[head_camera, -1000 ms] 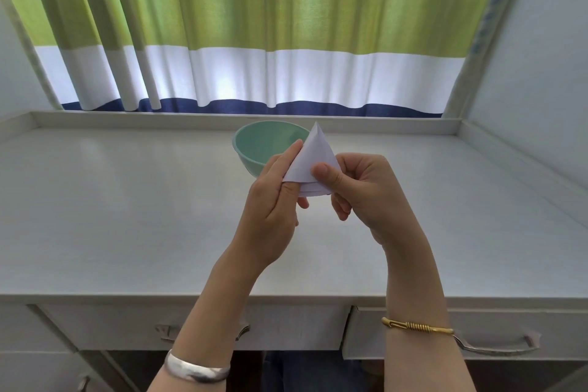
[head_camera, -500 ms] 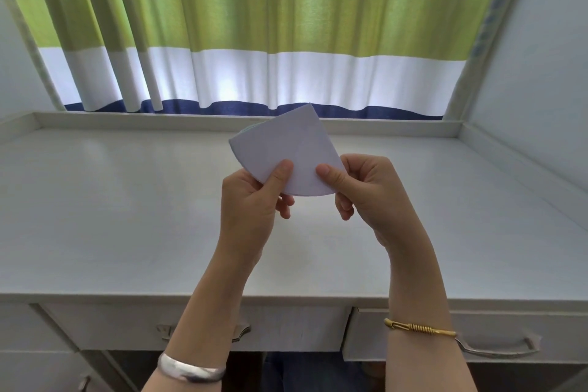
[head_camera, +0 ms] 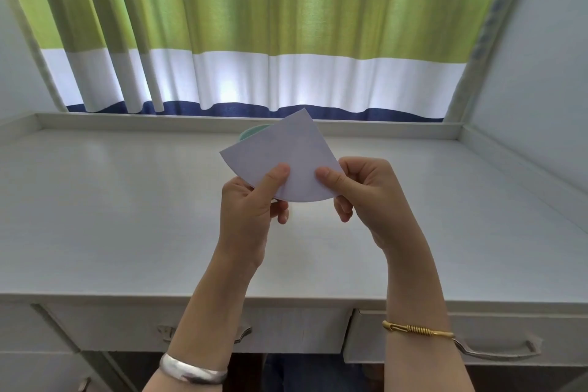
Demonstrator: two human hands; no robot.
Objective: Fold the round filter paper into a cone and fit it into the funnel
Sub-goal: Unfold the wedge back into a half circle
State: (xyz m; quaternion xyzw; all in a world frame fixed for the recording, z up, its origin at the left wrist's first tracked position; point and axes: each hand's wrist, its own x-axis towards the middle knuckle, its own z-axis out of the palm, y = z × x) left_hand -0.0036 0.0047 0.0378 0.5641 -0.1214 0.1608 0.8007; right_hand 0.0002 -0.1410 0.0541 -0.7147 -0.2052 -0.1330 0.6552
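Since the previous frame, the filter paper (head_camera: 283,156) has stayed a flat quarter fan, lifted slightly. Head view: left hand (head_camera: 251,210) and right hand (head_camera: 366,197) each pinch its curved edge, thumbs in front, probably to part the layers into a cone. Beyond both hands, the funnel (head_camera: 251,131) waits on the worktop (head_camera: 127,216), mostly hidden behind the paper.

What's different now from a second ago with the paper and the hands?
The filter paper, a narrow cone a second ago, now lies spread into a flat quarter-circle wedge. The left hand shifted left along the curved edge; the right hand barely moved. The paper now hides most of the green funnel. Both hands still pinch the paper above the desk.
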